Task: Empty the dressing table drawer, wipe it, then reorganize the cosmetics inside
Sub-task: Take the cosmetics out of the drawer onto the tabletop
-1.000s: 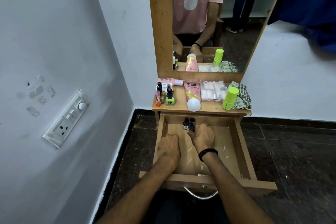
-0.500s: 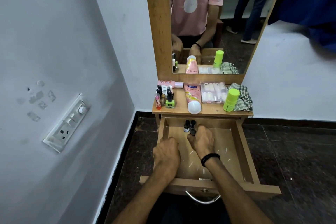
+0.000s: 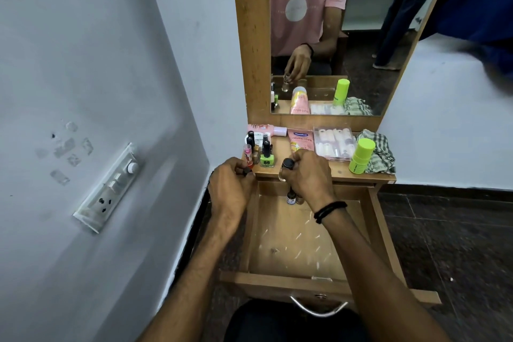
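The wooden drawer (image 3: 374,230) is pulled open below the dressing table top (image 3: 327,172). Two small bottles (image 3: 293,198) stand at its back edge. My right hand (image 3: 308,175) grips a small clear bottle with a black cap (image 3: 287,165) above the drawer's back, at the table's front edge. My left hand (image 3: 230,189) pinches a tiny dark-capped item (image 3: 245,172) at the table's left front corner. On the top stand nail polish bottles (image 3: 263,150), a pink tube (image 3: 301,141), a clear case (image 3: 334,144), a green bottle (image 3: 361,155) and a checked cloth (image 3: 381,153).
A mirror (image 3: 333,36) rises behind the table top. A grey wall with a switch panel (image 3: 111,189) runs close along the left. A metal handle (image 3: 319,309) hangs at the drawer front. Dark tiled floor (image 3: 444,244) lies to the right.
Both hands rose out of the drawer to the table's front edge, each carrying a small bottle. Fewer bottles stand at the drawer's back.
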